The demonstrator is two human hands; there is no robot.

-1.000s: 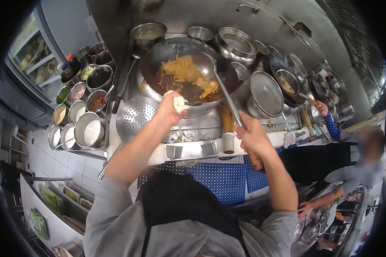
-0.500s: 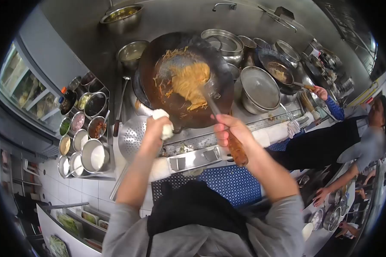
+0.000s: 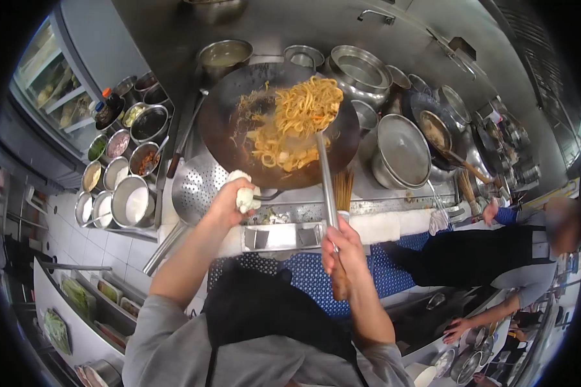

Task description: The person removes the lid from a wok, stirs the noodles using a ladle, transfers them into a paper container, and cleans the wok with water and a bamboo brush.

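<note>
My left hand (image 3: 227, 205) is closed around a folded white cloth (image 3: 245, 199), which is against the looped handle (image 3: 269, 194) of a large dark wok (image 3: 221, 132). In my right hand (image 3: 346, 248) is a long wok utensil (image 3: 328, 187) with a steel shaft and wooden grip. Its head is hidden under a heap of thick brown-sauced noodles (image 3: 310, 106), raised at the wok's right side. More noodles (image 3: 284, 151) lie in the wok below, with scraps stuck to its wall. A perforated strainer (image 3: 200, 187) rests beside my left hand.
Seasoning pots (image 3: 130, 201) and bottles (image 3: 102, 116) stand left. Right of the wok are a steel pot under a mesh strainer (image 3: 403, 151), bamboo sticks (image 3: 344, 188) and a second wok with a wooden-handled ladle (image 3: 471, 169). A co-worker (image 3: 490, 258) stands at right.
The utensil has come up with a heap of noodles on it, and my right hand has moved down towards me. The co-worker's hand has left the ladle handle. The view has shifted.
</note>
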